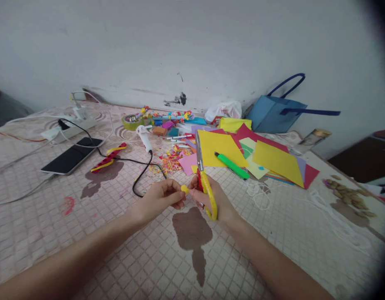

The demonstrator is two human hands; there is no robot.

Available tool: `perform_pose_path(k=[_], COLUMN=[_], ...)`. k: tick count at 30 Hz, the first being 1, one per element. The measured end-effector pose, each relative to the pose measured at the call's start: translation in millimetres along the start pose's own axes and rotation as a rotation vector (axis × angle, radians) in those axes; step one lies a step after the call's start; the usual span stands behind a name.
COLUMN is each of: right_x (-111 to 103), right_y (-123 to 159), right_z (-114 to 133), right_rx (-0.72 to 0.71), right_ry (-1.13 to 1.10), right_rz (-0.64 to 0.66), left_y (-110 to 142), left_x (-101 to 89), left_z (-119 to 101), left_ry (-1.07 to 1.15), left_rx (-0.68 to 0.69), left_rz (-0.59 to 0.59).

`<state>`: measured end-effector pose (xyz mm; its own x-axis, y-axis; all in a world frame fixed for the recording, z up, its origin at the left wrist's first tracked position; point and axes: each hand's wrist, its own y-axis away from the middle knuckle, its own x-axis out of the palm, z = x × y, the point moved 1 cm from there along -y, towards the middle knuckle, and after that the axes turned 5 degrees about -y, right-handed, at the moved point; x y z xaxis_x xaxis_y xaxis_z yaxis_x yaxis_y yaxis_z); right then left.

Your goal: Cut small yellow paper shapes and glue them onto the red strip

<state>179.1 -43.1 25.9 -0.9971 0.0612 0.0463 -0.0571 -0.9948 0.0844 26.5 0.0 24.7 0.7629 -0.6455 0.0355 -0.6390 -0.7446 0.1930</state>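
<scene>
Near the middle of the view, my left hand [166, 196] pinches a small round yellow paper piece [184, 189] between thumb and fingertips. My right hand [216, 200] is closed around scissors [208, 191] with yellow and red handles. The blades point up and away, over the coloured sheets. The right thumb and fingertip also reach the edge of the yellow piece. Both hands are just above the patterned table cover [142, 258].
A glue gun [144, 138] and its black cord lie beyond my left hand, by paper scraps [172, 161]. A tablet [72, 156] and power strip [69, 130] lie left. A green cutter [232, 166], coloured sheets [222, 148], string [258, 193] and a blue bag [275, 112] are right.
</scene>
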Motion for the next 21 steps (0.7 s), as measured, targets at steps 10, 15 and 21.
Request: perform_pose_path(k=[10, 15, 21], right_x=[0.4, 0.7, 0.5], right_y=[1.2, 0.9, -0.6], right_z=[-1.7, -3.2, -8.0], right_rx=[0.015, -0.001, -0.062], right_ry=[-0.016, -0.032, -0.086], right_rz=[0.068, 0.049, 0.038], left_y=[-2.6, -0.4, -1.3], left_x=[-4.6, -2.0, -8.0], left_z=[0.0, -1.2, -6.0], left_ry=[0.011, 0.070, 0.134], left_rx=[0.017, -0.008, 0.036], left_rz=[-0.045, -0.051, -0.142])
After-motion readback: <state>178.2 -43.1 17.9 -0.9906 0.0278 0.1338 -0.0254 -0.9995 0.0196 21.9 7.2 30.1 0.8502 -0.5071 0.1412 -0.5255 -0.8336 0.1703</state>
